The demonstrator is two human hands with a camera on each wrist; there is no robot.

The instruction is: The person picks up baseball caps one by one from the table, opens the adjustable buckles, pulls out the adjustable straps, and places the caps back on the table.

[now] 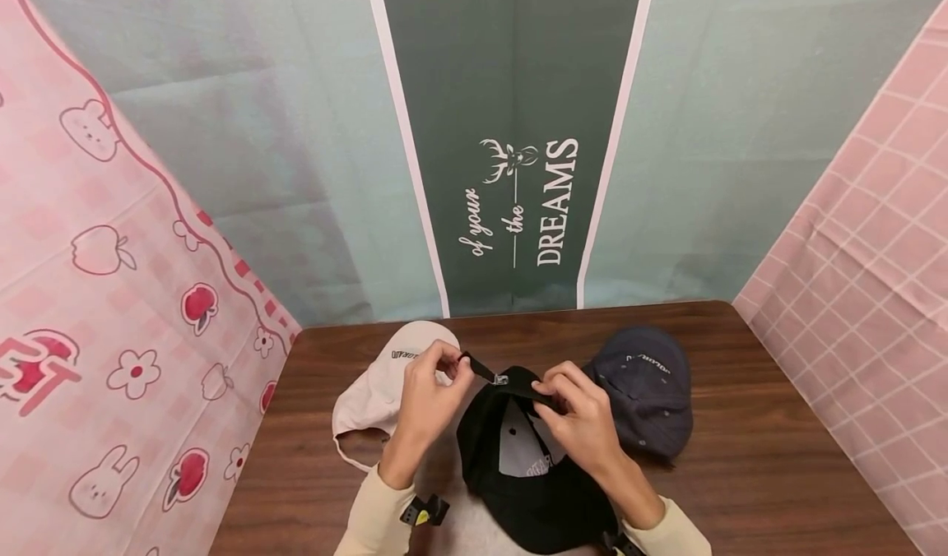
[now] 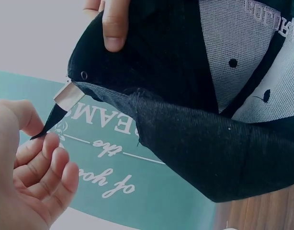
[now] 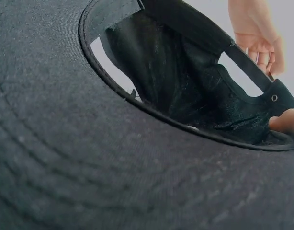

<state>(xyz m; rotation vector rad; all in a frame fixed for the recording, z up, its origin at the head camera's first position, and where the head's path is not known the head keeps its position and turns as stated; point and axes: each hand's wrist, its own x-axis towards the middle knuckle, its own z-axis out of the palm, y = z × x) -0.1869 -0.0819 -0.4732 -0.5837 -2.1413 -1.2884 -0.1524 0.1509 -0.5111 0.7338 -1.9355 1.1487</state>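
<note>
Left grip (image 1: 433, 387) pinches strap (image 1: 480, 368), right grip (image 1: 583, 418) black cap (image 1: 544, 508); only head view shows navy cap (image 1: 646, 396).

My feed reads:
"of your" (image 1: 476, 223), "the" (image 1: 515, 219), "DREAMS" (image 1: 557, 202) on the green hanging (image 1: 511, 62) past the table's (image 1: 755, 433) far edge; partial "OLOR" (image 2: 266, 13) inside the black cap (image 1: 548, 515).

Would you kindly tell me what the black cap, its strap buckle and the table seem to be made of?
Black cap: matte fabric, perhaps cotton, visibly stitched. Buckle: probably smooth metal, from its silvery shine. Table: wood or laminate, showing brown grain.
</note>
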